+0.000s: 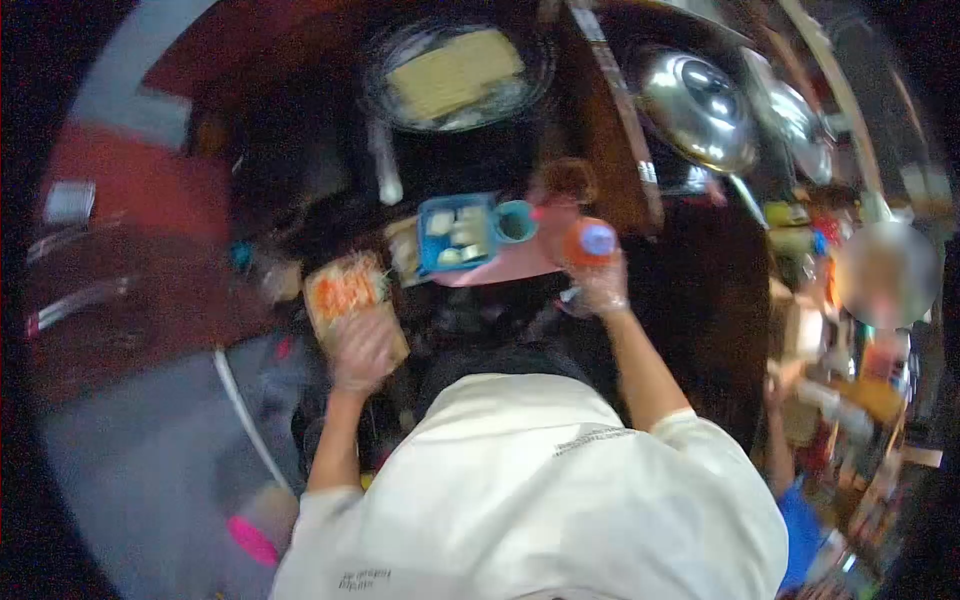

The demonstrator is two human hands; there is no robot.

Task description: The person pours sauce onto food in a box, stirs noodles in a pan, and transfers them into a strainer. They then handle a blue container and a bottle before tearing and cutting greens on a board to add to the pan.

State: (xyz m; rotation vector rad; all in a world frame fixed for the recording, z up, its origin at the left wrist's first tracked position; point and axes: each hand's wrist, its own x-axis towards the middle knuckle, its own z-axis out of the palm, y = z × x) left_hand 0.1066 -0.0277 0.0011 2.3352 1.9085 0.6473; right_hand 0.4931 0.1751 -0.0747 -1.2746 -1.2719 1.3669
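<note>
My left hand (362, 350), in a clear glove, lies over the near part of a board (396, 340) that bears shredded orange and pale food (345, 288). Blur hides whether its fingers grip anything. My right hand (603, 285), also gloved, is closed around an orange bottle (588, 243) with a pale lilac cap. Between the hands, a blue tray (428, 243) holds several white pieces. Beside that tray stands a teal cup (516, 222) with dark contents, and a pink surface (520, 262) shows beneath them.
A round plate (375, 88) with a pale yellow slab (456, 74) lies at the top. Shiny metal lids (698, 108) are at the upper right. Another person in a blue sleeve (800, 530) is at the right, near blurred packages. A white-handled utensil (385, 165) lies below the plate.
</note>
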